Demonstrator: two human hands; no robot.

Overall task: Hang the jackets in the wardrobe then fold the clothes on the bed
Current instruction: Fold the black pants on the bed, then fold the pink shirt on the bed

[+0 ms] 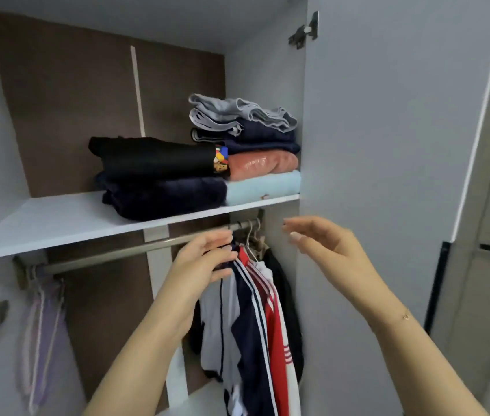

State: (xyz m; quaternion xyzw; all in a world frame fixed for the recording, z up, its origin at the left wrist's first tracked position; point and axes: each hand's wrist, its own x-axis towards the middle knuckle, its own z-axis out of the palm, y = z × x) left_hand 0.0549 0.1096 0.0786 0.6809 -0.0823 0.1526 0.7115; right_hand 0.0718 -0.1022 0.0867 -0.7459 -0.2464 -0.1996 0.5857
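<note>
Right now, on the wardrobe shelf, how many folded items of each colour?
Left pile:
black: 1
dark navy: 1
Right pile:
grey: 1, possibly two layers
navy: 1
pink: 1
light blue: 1
Total: 6

I note both bare forearms raised, reaching forward and up. Left hand [207, 255]: fingers curled, pinching dark fabric at fingertips, palm turned right. Right hand [324, 243]: held free, fingers extended and loosely together, pointing left, touching nothing. Thin bracelet visible on right wrist. Hands near, not touching.
</note>
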